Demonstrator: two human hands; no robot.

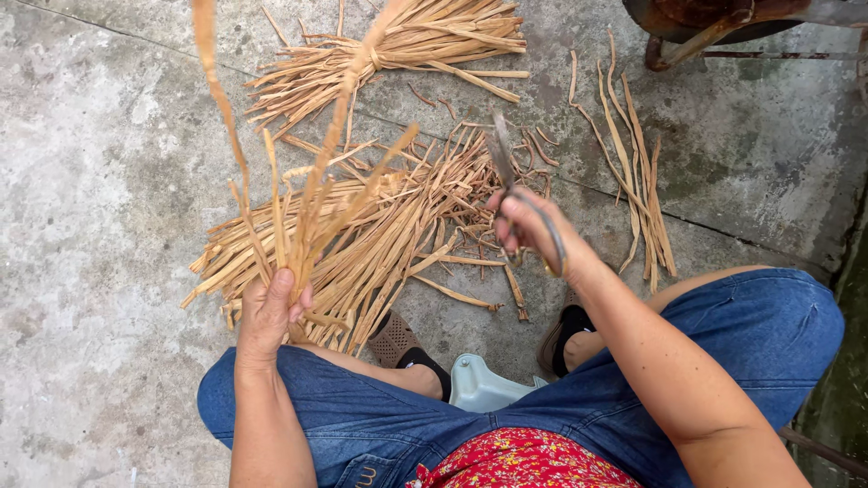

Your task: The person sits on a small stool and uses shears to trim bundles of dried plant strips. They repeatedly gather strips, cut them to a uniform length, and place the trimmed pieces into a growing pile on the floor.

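The left hand (269, 312) is closed around a few dry strips (298, 194), holding them upright so they fan toward the camera. The right hand (527, 228) grips scissors (506, 172) by the handles, blades pointing away, blurred. Both hover over the pile (398, 226) of strips on the concrete floor (90, 226). Beyond the pile lies a tied bundle (407, 41); right of the pile lies a loose handful (637, 172). Near the pile, between the knees, sits a pale plastic stool (484, 387).
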